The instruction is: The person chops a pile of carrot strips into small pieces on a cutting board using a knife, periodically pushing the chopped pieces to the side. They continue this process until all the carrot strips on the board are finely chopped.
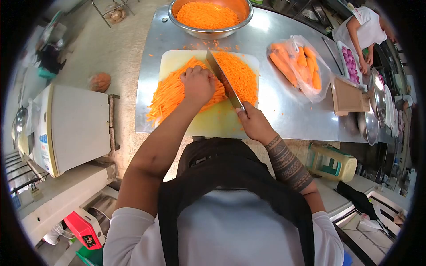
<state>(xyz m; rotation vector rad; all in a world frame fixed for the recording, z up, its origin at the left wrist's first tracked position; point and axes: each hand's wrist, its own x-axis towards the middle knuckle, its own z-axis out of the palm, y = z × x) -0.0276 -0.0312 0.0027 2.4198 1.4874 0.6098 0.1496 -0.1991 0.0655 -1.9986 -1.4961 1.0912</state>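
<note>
My right hand point(256, 122) grips the handle of a large knife point(224, 81), whose blade slants up and left across the cutting board point(217, 123). My left hand point(198, 84), fingers curled, presses on a pile of carrot strips point(171, 91) left of the blade. Whether its fingers pinch any strips is hidden, but they rest on the pile beside the knife. On the blade's right side lies a heap of finely diced carrot point(238, 73). A steel bowl point(211, 33) full of diced carrot point(206, 15) stands beyond the board.
To the right, a plastic bag of whole carrots point(297, 64) lies on the steel table point(284, 116). Farther right are a brown box point(348, 95), metal bowls point(370, 125) and a tray of purple onions point(349, 63), where another person point(361, 29) works.
</note>
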